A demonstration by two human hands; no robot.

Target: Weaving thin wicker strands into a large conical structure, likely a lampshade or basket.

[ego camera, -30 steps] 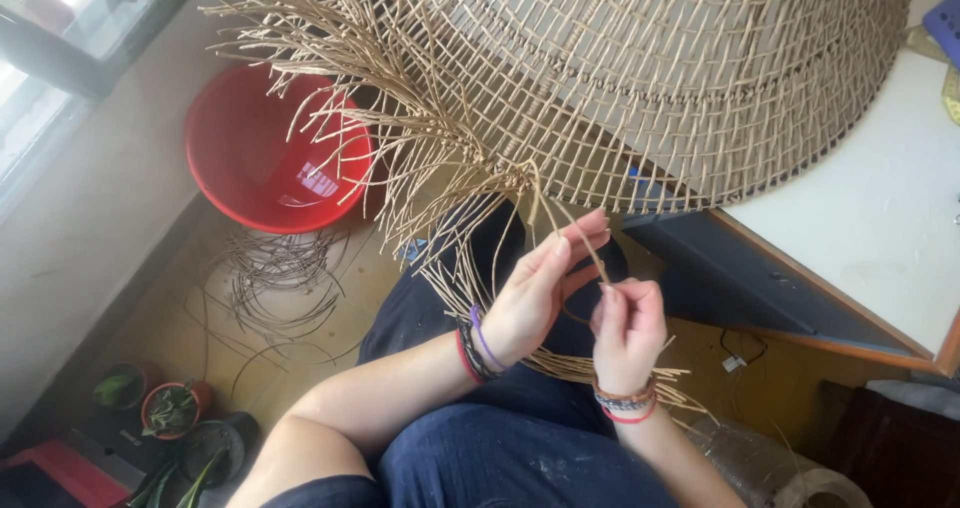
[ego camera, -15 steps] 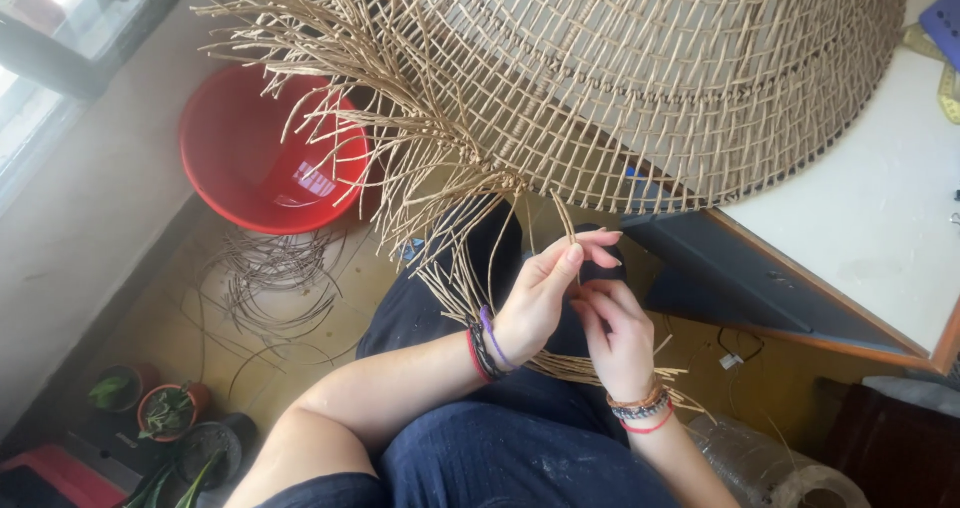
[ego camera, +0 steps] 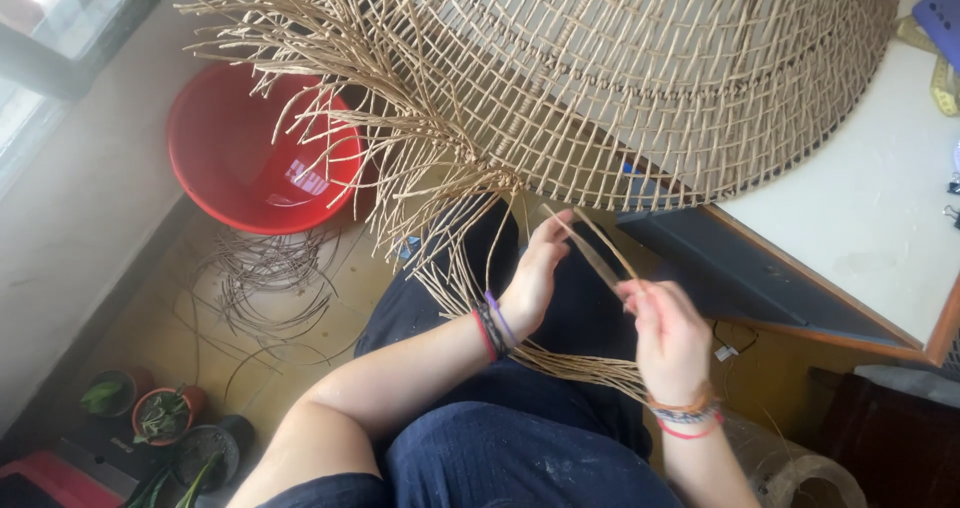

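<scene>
A large woven rattan shade (ego camera: 640,78) rests on the white table (ego camera: 880,228) and overhangs my lap, with many loose cane ends fanning out at its left edge. My left hand (ego camera: 535,278) pinches a thin cane strand (ego camera: 590,248) just below the woven edge. My right hand (ego camera: 668,333) grips the same strand lower down, drawn to the right. Both wrists carry coloured bracelets. More loose strands hang between my arms over my dark blue trousers.
A red plastic basin (ego camera: 255,158) sits on the floor at left, with coils of cane (ego camera: 265,288) beside it. Small potted plants (ego camera: 160,418) stand at bottom left. The table's wooden edge (ego camera: 820,318) runs close on the right.
My hands have moved apart: the right hand has drawn away to the right and down, pulling the strand taut. The left hand stays near the woven edge.
</scene>
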